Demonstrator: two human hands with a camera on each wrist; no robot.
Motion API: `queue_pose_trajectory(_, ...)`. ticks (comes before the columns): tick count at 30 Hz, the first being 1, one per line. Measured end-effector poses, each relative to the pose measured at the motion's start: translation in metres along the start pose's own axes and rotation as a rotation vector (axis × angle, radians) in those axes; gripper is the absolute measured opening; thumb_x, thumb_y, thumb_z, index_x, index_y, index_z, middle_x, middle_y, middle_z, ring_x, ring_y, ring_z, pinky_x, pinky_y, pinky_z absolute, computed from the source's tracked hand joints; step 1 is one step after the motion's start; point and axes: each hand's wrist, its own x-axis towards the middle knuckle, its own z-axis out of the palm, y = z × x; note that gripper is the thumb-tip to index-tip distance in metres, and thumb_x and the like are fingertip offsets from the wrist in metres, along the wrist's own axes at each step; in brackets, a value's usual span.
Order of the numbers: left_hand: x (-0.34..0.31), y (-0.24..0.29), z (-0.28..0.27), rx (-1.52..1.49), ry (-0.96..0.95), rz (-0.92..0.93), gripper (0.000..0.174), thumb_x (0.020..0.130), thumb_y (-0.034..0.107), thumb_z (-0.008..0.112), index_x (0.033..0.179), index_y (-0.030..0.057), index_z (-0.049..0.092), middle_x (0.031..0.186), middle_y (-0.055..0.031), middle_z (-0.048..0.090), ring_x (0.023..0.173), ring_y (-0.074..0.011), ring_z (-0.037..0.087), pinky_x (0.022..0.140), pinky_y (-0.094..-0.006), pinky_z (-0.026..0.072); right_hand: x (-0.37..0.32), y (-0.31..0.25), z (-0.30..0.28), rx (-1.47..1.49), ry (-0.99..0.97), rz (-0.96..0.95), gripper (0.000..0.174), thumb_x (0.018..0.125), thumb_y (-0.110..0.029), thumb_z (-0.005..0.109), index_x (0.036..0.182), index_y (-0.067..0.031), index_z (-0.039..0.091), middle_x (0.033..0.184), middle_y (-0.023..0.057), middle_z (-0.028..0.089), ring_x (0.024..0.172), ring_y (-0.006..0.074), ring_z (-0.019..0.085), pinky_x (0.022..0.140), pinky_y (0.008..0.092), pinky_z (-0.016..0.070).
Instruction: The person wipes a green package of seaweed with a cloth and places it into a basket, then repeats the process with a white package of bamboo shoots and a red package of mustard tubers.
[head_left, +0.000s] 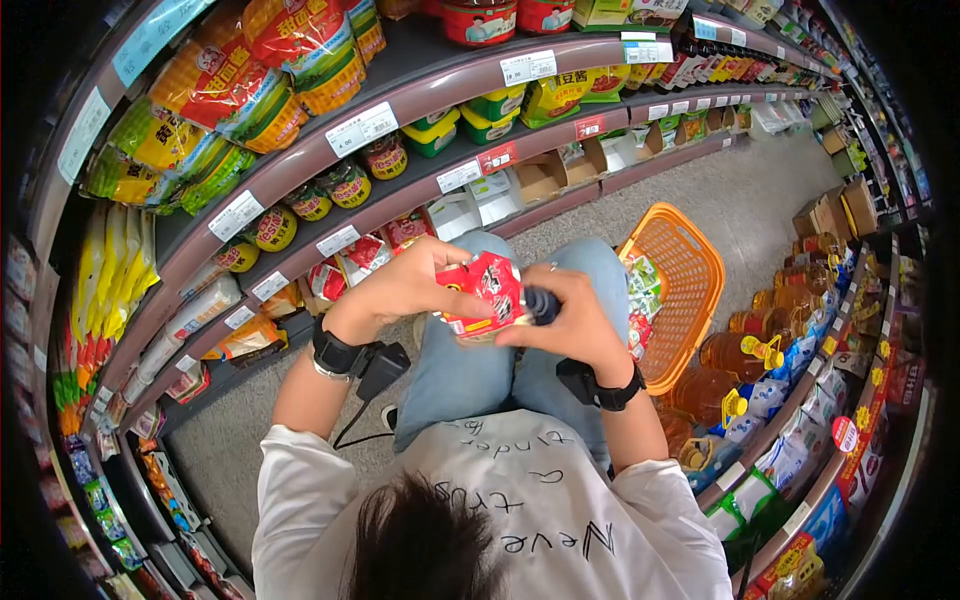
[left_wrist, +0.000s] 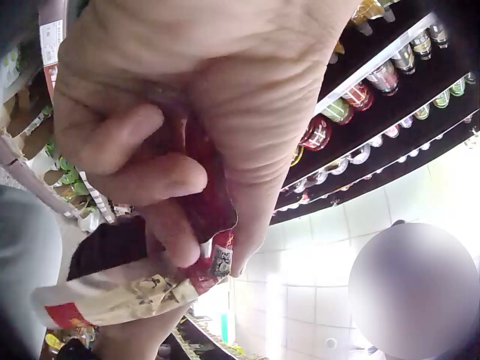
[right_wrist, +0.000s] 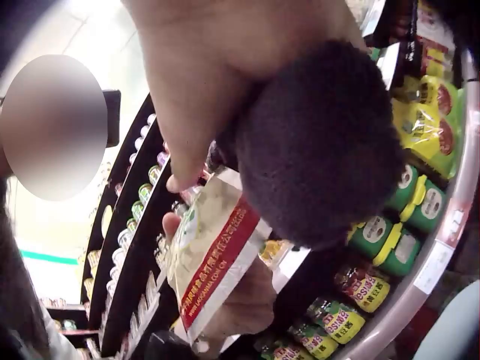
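Above the lap, a red and white packet [head_left: 482,290] is held between both hands. The left hand [head_left: 410,285] grips its left side, thumb across the front; in the left wrist view this hand [left_wrist: 195,112] has its fingers curled against the packet [left_wrist: 135,296]. On the packet's other side the right hand [head_left: 580,315] pinches the edge. A dark, fuzzy, rounded thing [right_wrist: 322,142] beside the right hand [right_wrist: 210,67] covers part of the right wrist view. Below it show the packet's pale face and red printed strip [right_wrist: 221,259].
An orange basket [head_left: 690,290] with several small packets stands right of the knees. Shelves [head_left: 420,100] with jars, tubs and bags curve across the front and left. Large oil bottles [head_left: 715,365] line the right side. A cable [head_left: 350,435] hangs by the left wrist.
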Motion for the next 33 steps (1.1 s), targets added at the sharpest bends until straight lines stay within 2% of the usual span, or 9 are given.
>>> queue_pose_trajectory(3, -0.002, 0.000, 0.003, -0.206, 0.097, 0.027, 0.034, 0.080, 0.013, 0.077, 0.108, -0.0010, 0.063, 0.099, -0.0040, 0.067, 0.088, -0.0084, 0.062, 0.077, -0.0239, 0.0500, -0.002, 0.005, 0.010, 0.035, 0.020, 0.058, 0.037, 0.065, -0.022, 0.086, 0.086, 0.0003, 0.066, 0.079, 0.0114, 0.065, 0.071, 0.0224, 0.062, 0.070, 0.0320, 0.0475)
queue_pose_trajectory(6, -0.001, -0.009, 0.009, -0.596, 0.136, 0.137, 0.043, 0.083, 0.012, 0.074, 0.120, -0.0009, 0.056, 0.114, -0.0077, 0.064, 0.101, -0.0126, 0.062, 0.090, -0.0298, 0.0493, -0.004, 0.011, 0.014, 0.201, 0.118, 0.124, 0.032, 0.069, -0.019, 0.085, 0.087, 0.0004, 0.067, 0.077, 0.0083, 0.066, 0.071, 0.0132, 0.061, 0.068, 0.0286, 0.0472)
queue_pose_trajectory(8, 0.000, -0.017, 0.016, -0.451, 0.173, 0.164, 0.042, 0.084, 0.013, 0.073, 0.120, -0.0006, 0.056, 0.112, -0.0072, 0.064, 0.101, -0.0124, 0.062, 0.090, -0.0301, 0.0492, -0.003, 0.010, 0.015, 0.271, 0.150, 0.158, 0.028, 0.073, -0.018, 0.083, 0.089, 0.0002, 0.068, 0.077, 0.0047, 0.067, 0.071, 0.0078, 0.059, 0.064, 0.0259, 0.0476)
queue_pose_trajectory(11, 0.005, -0.014, 0.025, -0.304, 0.217, 0.159, 0.037, 0.088, 0.017, 0.070, 0.118, 0.0000, 0.057, 0.109, -0.0057, 0.065, 0.100, -0.0111, 0.061, 0.089, -0.0290, 0.0489, -0.003, 0.011, 0.014, 0.161, 0.123, 0.153, 0.028, 0.075, -0.017, 0.082, 0.091, 0.0004, 0.068, 0.075, 0.0040, 0.066, 0.066, 0.0063, 0.058, 0.060, 0.0247, 0.0477)
queue_pose_trajectory(16, 0.012, -0.017, 0.026, -0.117, 0.193, 0.287, 0.030, 0.092, 0.019, 0.065, 0.115, 0.0005, 0.058, 0.107, -0.0045, 0.066, 0.097, -0.0095, 0.060, 0.086, -0.0278, 0.0488, -0.007, 0.010, 0.018, 0.239, 0.183, 0.239, 0.023, 0.079, -0.016, 0.077, 0.091, 0.0016, 0.067, 0.069, 0.0038, 0.065, 0.060, 0.0041, 0.055, 0.053, 0.0240, 0.0446)
queue_pose_trajectory(23, 0.016, -0.021, 0.032, -0.107, 0.303, 0.285, 0.026, 0.091, 0.015, 0.065, 0.111, 0.0001, 0.060, 0.106, -0.0048, 0.066, 0.094, -0.0097, 0.061, 0.083, -0.0272, 0.0495, -0.006, 0.014, 0.018, 0.201, 0.178, 0.320, 0.020, 0.082, -0.017, 0.074, 0.091, 0.0006, 0.069, 0.065, 0.0030, 0.065, 0.058, 0.0040, 0.055, 0.054, 0.0247, 0.0449)
queue_pose_trajectory(26, 0.016, -0.016, 0.030, -0.165, 0.321, 0.207, 0.023, 0.091, 0.016, 0.066, 0.107, 0.0008, 0.061, 0.102, -0.0048, 0.067, 0.092, -0.0097, 0.062, 0.081, -0.0269, 0.0503, -0.008, 0.017, 0.021, 0.170, 0.161, 0.264, 0.019, 0.085, -0.016, 0.073, 0.090, 0.0013, 0.067, 0.067, -0.0029, 0.062, 0.062, 0.0011, 0.050, 0.054, 0.0214, 0.0407)
queue_pose_trajectory(29, 0.016, -0.017, 0.030, -0.222, 0.320, 0.204, 0.021, 0.091, 0.017, 0.066, 0.104, 0.0016, 0.063, 0.098, -0.0045, 0.067, 0.088, -0.0095, 0.063, 0.079, -0.0267, 0.0510, -0.008, 0.009, 0.021, 0.111, 0.146, 0.274, 0.019, 0.084, -0.017, 0.074, 0.086, 0.0009, 0.068, 0.063, -0.0014, 0.060, 0.059, 0.0020, 0.047, 0.051, 0.0232, 0.0389)
queue_pose_trajectory(33, 0.017, -0.020, 0.032, -0.244, 0.381, 0.195, 0.019, 0.091, 0.017, 0.067, 0.102, 0.0019, 0.064, 0.095, -0.0044, 0.068, 0.085, -0.0093, 0.064, 0.077, -0.0260, 0.0513, -0.008, 0.000, 0.020, 0.089, 0.116, 0.306, 0.019, 0.082, -0.017, 0.074, 0.088, 0.0008, 0.068, 0.063, 0.0075, 0.064, 0.055, 0.0104, 0.059, 0.054, 0.0276, 0.0471)
